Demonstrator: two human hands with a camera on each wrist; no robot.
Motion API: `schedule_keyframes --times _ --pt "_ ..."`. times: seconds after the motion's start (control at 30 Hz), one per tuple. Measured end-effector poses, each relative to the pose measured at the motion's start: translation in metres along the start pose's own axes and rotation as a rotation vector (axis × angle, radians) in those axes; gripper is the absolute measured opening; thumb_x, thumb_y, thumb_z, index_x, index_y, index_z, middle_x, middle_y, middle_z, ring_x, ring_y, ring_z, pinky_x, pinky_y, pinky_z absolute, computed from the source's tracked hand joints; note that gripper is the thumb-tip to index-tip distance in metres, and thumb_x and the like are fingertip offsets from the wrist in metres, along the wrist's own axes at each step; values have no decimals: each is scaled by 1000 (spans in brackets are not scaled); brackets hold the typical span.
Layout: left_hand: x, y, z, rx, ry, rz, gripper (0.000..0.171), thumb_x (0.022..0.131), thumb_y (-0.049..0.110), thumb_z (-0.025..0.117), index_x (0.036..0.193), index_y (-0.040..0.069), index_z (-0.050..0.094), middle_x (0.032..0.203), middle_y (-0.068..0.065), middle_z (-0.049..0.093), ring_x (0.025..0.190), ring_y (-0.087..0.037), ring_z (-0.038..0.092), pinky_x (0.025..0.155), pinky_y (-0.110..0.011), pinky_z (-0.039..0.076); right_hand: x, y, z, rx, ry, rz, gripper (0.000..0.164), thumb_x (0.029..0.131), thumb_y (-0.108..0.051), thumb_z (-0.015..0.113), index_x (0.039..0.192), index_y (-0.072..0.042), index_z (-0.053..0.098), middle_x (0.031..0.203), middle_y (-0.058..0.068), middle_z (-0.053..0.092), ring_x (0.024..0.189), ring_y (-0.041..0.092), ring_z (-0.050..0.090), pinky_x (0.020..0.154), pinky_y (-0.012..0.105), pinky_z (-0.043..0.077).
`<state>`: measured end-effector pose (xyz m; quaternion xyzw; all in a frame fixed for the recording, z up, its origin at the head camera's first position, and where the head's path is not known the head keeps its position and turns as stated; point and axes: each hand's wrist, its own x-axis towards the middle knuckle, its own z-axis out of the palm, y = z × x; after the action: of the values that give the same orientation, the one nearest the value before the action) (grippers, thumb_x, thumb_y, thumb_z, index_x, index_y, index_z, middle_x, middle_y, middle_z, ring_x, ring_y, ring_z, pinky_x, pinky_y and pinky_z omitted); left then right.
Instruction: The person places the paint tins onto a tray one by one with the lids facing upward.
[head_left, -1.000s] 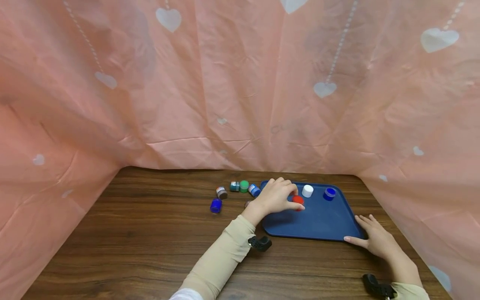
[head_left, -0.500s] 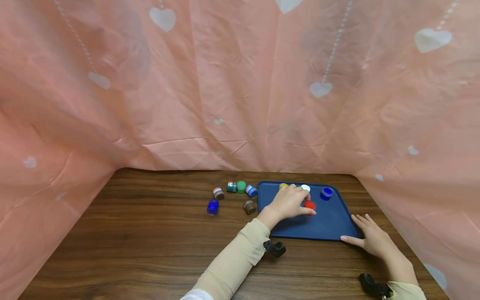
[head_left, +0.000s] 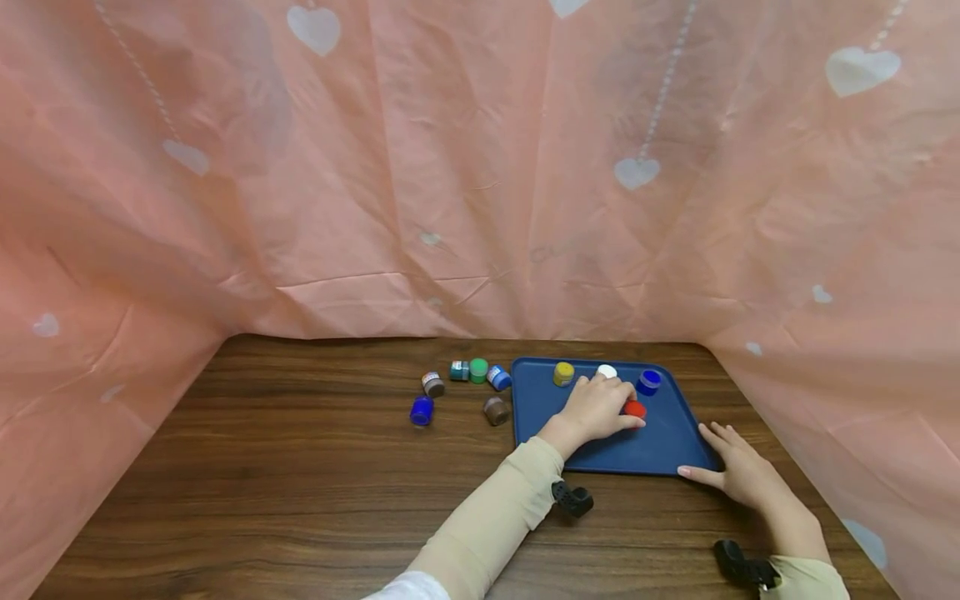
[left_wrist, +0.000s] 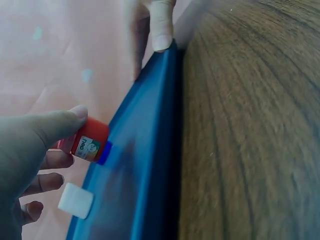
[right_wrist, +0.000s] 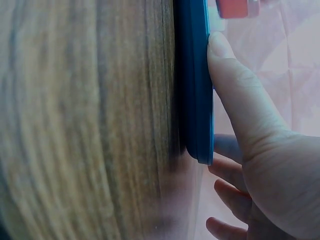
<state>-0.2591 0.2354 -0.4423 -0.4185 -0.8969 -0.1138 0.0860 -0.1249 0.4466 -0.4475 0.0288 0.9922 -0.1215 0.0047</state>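
Note:
My left hand (head_left: 596, 410) pinches a small red paint jar (head_left: 635, 409) between thumb and fingers, over the blue tray (head_left: 660, 450). In the left wrist view the red jar is tilted, its label showing, close above the tray. Just behind the hand stands a white jar (head_left: 607, 371), partly hidden by it in the head view. On the tray's far side are a yellow jar (head_left: 564, 373) and a blue jar (head_left: 648, 382). My right hand (head_left: 738, 468) touches the tray's near right corner, thumb on the front rim and fingers spread along the right edge.
Left of the tray, on the wooden table (head_left: 300, 467), lie several more jars, among them a green jar (head_left: 478, 371), a brown jar (head_left: 496, 411) and a dark blue jar (head_left: 422, 411). A pink curtain (head_left: 480, 208) hangs behind and at both sides.
The left hand has carried the red jar rightward over the tray, uncovering the yellow jar and the brown jar. My right hand stays at the tray corner.

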Motion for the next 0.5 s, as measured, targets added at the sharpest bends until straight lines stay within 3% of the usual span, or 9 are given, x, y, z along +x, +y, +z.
schedule_keyframes --times 0.5 --pt "16 26 17 -11 -72 -83 36 91 57 56 123 40 59 119 18 60 106 -5 55 89 -27 42 0 0 -1 35 5 -13 97 80 -54 71 140 14 39 143 43 31 133 62 25 100 73 27"
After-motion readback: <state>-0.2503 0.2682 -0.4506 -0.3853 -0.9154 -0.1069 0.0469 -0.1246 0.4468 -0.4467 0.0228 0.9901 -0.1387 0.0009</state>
